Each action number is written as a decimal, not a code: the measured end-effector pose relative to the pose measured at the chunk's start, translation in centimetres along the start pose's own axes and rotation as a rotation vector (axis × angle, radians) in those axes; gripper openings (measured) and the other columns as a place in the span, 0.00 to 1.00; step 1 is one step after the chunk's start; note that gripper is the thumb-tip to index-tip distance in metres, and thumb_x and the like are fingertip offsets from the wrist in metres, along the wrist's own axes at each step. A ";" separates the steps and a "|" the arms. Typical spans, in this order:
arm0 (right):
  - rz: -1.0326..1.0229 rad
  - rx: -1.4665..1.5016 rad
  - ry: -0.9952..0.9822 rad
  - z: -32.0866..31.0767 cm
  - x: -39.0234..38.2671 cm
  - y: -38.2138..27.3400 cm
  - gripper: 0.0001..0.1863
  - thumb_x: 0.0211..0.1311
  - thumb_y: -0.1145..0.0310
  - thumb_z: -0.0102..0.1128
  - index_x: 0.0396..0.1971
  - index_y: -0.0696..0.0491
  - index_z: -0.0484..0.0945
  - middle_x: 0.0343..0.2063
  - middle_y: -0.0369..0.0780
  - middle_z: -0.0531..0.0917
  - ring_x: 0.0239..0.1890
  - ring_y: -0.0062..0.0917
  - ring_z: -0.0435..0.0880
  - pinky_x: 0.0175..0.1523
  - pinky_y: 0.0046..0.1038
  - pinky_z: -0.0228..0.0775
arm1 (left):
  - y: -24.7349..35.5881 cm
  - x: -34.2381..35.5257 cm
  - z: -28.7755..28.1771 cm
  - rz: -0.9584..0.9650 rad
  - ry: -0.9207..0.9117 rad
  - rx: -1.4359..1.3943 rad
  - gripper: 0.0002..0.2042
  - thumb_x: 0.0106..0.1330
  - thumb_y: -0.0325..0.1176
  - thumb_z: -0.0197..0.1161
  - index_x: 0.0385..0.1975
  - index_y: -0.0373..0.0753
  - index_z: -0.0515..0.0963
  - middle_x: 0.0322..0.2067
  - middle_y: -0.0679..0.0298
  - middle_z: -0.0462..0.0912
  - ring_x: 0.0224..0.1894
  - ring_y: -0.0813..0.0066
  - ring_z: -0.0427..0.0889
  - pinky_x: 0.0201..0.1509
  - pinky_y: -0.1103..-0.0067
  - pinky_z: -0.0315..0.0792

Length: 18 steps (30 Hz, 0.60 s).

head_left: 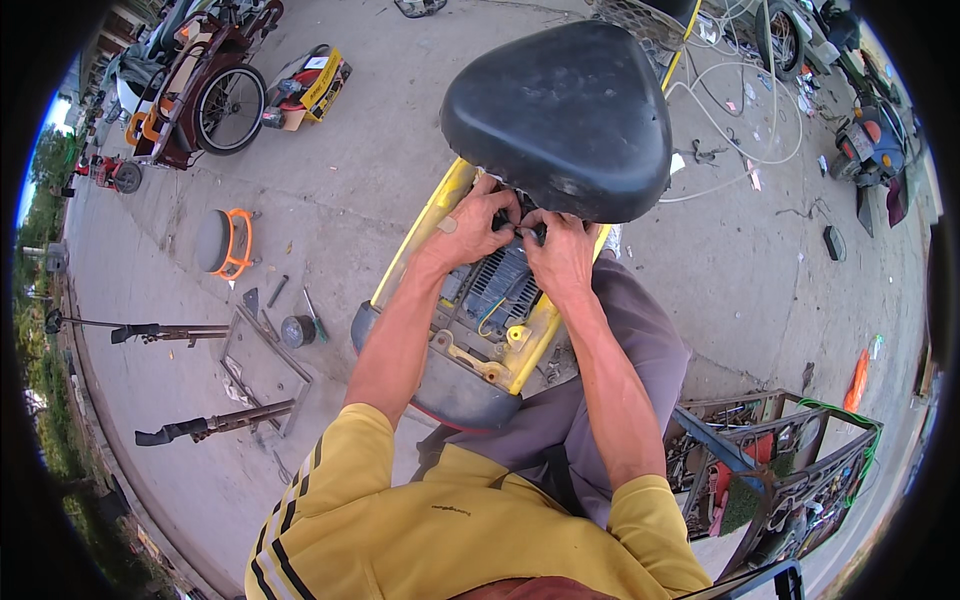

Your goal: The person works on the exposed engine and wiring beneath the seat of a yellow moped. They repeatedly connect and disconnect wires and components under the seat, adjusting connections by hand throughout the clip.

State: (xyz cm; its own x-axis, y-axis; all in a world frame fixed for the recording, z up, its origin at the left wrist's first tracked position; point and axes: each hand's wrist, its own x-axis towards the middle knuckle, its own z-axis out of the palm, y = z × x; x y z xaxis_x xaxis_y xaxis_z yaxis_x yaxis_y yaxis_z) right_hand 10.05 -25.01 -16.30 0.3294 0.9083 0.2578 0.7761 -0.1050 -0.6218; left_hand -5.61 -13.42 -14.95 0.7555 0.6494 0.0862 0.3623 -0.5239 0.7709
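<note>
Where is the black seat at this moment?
In the head view, the black seat is at the top, right of centre, just beyond the left hand and right hand, overlapping the yellow frame's far end.

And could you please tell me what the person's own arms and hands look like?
The forearms are bare below short yellow sleeves; black stripes mark the left sleeve. The left hand and right hand are ungloved. A small pale patch, possibly a plaster, sits near the left wrist.
</note>
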 end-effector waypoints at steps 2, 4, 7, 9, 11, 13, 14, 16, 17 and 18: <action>-0.008 0.012 0.022 -0.1 0.0 -0.1 0.08 0.59 0.68 0.75 0.39 0.49 0.89 0.43 0.40 0.90 0.58 0.40 0.83 0.71 0.49 0.58 | -0.3 0.0 0.1 0.040 0.027 -0.033 0.07 0.59 0.25 0.71 0.36 0.37 0.83 0.55 0.52 0.75 0.57 0.49 0.80 0.59 0.64 0.77; -0.023 0.014 0.050 -0.2 0.0 -0.2 0.08 0.59 0.68 0.75 0.39 0.49 0.89 0.44 0.41 0.90 0.59 0.40 0.83 0.72 0.49 0.58 | -0.6 0.0 0.3 0.059 0.046 -0.076 0.07 0.59 0.24 0.72 0.36 0.37 0.83 0.54 0.52 0.75 0.57 0.50 0.80 0.59 0.64 0.77; -0.013 0.024 0.031 0.0 -0.1 0.1 0.08 0.59 0.68 0.75 0.38 0.49 0.89 0.45 0.41 0.89 0.59 0.40 0.82 0.72 0.49 0.58 | -1.1 0.1 0.4 0.052 0.057 -0.132 0.07 0.59 0.24 0.72 0.36 0.37 0.83 0.53 0.54 0.75 0.56 0.54 0.79 0.58 0.67 0.77; -0.031 0.017 0.049 0.2 -0.1 0.4 0.08 0.59 0.68 0.75 0.38 0.49 0.89 0.44 0.41 0.89 0.58 0.40 0.84 0.71 0.50 0.58 | -1.3 0.2 0.4 0.043 0.049 -0.140 0.07 0.59 0.23 0.72 0.36 0.38 0.84 0.53 0.56 0.75 0.54 0.61 0.79 0.56 0.70 0.77; -0.048 0.017 0.063 0.2 -0.1 0.4 0.07 0.59 0.68 0.75 0.37 0.49 0.89 0.44 0.41 0.89 0.57 0.40 0.84 0.71 0.50 0.58 | -1.4 0.2 0.4 0.034 0.041 -0.159 0.07 0.60 0.23 0.73 0.36 0.37 0.84 0.53 0.55 0.74 0.54 0.59 0.79 0.57 0.69 0.77; -0.063 0.022 0.072 0.0 -0.1 0.3 0.07 0.59 0.68 0.75 0.37 0.49 0.89 0.44 0.42 0.89 0.56 0.41 0.84 0.70 0.50 0.58 | -1.4 0.2 0.3 0.029 0.033 -0.165 0.06 0.60 0.23 0.73 0.36 0.36 0.84 0.54 0.55 0.74 0.54 0.59 0.79 0.57 0.69 0.77; -0.063 0.016 0.073 0.0 -0.1 0.3 0.07 0.59 0.68 0.75 0.37 0.49 0.89 0.43 0.42 0.89 0.56 0.41 0.84 0.70 0.50 0.58 | -1.3 0.2 0.3 0.028 0.030 -0.163 0.06 0.60 0.23 0.73 0.36 0.36 0.84 0.54 0.56 0.74 0.54 0.59 0.79 0.57 0.69 0.77; -0.063 0.005 0.074 0.0 -0.1 0.2 0.07 0.60 0.67 0.74 0.37 0.49 0.89 0.43 0.41 0.89 0.56 0.41 0.84 0.70 0.50 0.58 | -1.4 0.3 0.3 0.039 0.029 -0.157 0.06 0.61 0.23 0.73 0.37 0.36 0.85 0.54 0.56 0.74 0.54 0.59 0.80 0.57 0.69 0.77; -0.068 0.000 0.069 0.0 -0.1 0.3 0.06 0.61 0.67 0.74 0.37 0.49 0.88 0.43 0.41 0.88 0.56 0.41 0.84 0.70 0.50 0.58 | -1.4 0.3 0.3 0.048 0.031 -0.153 0.06 0.61 0.23 0.73 0.37 0.36 0.85 0.55 0.56 0.74 0.54 0.59 0.80 0.57 0.70 0.77; -0.073 -0.005 0.064 0.1 -0.1 0.3 0.06 0.61 0.67 0.73 0.37 0.49 0.88 0.43 0.41 0.88 0.55 0.41 0.84 0.70 0.51 0.58 | -1.5 0.2 0.3 0.057 0.034 -0.150 0.06 0.61 0.23 0.73 0.37 0.36 0.85 0.55 0.56 0.74 0.54 0.59 0.80 0.57 0.70 0.77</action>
State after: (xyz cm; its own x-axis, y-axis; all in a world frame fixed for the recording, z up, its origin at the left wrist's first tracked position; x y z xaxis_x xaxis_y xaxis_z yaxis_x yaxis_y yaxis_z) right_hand 10.21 -25.10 -16.56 0.3055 0.8860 0.3489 0.8017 -0.0415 -0.5963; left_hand -5.80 -12.64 -16.29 0.7530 0.6403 0.1518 0.2319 -0.4741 0.8493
